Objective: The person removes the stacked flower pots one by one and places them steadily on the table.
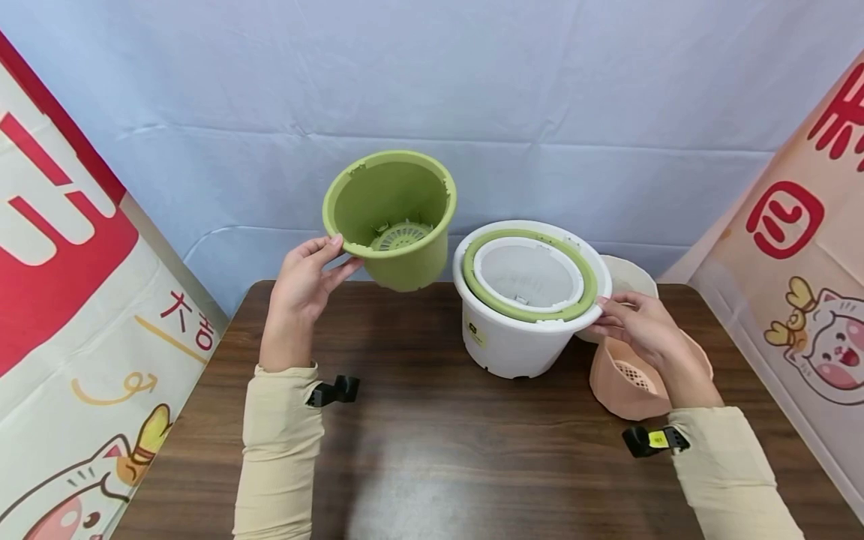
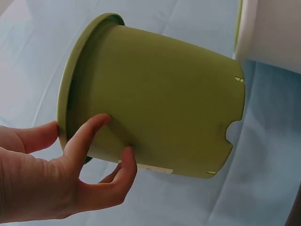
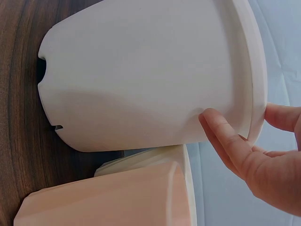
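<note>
My left hand (image 1: 301,281) holds a green flower pot (image 1: 405,262) by its rim, thumb on the lip and fingers against the outer wall. The pot hangs above the table's back edge, its mouth tilted toward me, and slots show in its floor. To its right a large white flower pot (image 1: 506,352) stands on the table, with a green-rimmed pot (image 1: 475,283) and a smaller white pot (image 1: 523,266) nested inside. My right hand (image 3: 263,165) pinches the large pot's rim on the right side, fingertips on its outer wall.
A pink pot (image 1: 617,382) with a perforated floor sits under my right wrist, and a cream pot (image 1: 631,277) stands behind it. The brown wooden table (image 1: 432,450) meets a pale blue cloth backdrop (image 1: 432,75). Printed banners (image 1: 67,247) flank both sides.
</note>
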Demonstrator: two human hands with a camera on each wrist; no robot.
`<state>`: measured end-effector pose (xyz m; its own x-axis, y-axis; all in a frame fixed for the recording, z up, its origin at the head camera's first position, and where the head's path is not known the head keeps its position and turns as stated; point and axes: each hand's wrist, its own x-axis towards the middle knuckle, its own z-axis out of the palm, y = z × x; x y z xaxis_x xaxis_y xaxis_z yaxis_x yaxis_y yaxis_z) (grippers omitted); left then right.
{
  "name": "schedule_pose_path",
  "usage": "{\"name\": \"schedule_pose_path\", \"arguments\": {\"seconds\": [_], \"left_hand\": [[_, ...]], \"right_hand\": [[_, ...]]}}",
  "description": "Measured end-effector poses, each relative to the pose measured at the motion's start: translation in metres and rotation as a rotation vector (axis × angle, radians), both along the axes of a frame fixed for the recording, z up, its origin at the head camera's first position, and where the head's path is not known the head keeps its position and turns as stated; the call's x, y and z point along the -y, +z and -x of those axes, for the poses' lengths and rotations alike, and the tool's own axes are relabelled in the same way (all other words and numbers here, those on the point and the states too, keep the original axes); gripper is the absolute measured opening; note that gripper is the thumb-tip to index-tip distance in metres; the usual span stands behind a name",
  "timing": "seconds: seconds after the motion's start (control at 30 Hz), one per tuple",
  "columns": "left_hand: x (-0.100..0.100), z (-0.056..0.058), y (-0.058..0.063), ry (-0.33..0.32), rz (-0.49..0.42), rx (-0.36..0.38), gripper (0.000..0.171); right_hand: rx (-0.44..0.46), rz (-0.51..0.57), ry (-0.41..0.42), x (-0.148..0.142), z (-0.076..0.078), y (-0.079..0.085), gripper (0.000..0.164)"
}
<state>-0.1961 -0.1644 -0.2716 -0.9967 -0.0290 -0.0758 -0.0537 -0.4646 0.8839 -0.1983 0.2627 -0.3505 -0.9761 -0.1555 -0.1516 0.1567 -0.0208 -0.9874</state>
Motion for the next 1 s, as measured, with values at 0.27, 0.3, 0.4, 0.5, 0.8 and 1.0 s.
{"name": "schedule_pose_path", "arguments": {"seconds": [0.27,0.3,0.4,0.5,0.8,1.0], "left_hand": [[0.007,0.007,-0.017,0.024,-0.010,0.054,0.016],[0.008,0.009,-0.020,0.020,-0.013,0.063,0.016],[0.009,0.013,-0.030,0.014,-0.017,0.095,0.013],[0.010,0.016,-0.041,0.017,-0.004,0.121,0.010],[0.008,0.028,-0.077,0.037,0.014,0.188,0.007],[0.005,0.033,-0.096,0.038,0.013,0.215,0.011]], "right_hand": [[0.001,-0.005,-0.002,0.000,0.000,-0.001,0.024],[0.002,-0.001,-0.003,0.000,0.000,-0.001,0.024],[0.007,0.005,-0.005,0.000,0.001,-0.001,0.024],[0.013,0.010,-0.006,0.000,0.001,-0.002,0.024],[0.005,-0.002,-0.005,0.000,0.000,-0.001,0.025],[0.011,0.004,-0.003,0.000,0.000,-0.001,0.026]]}}
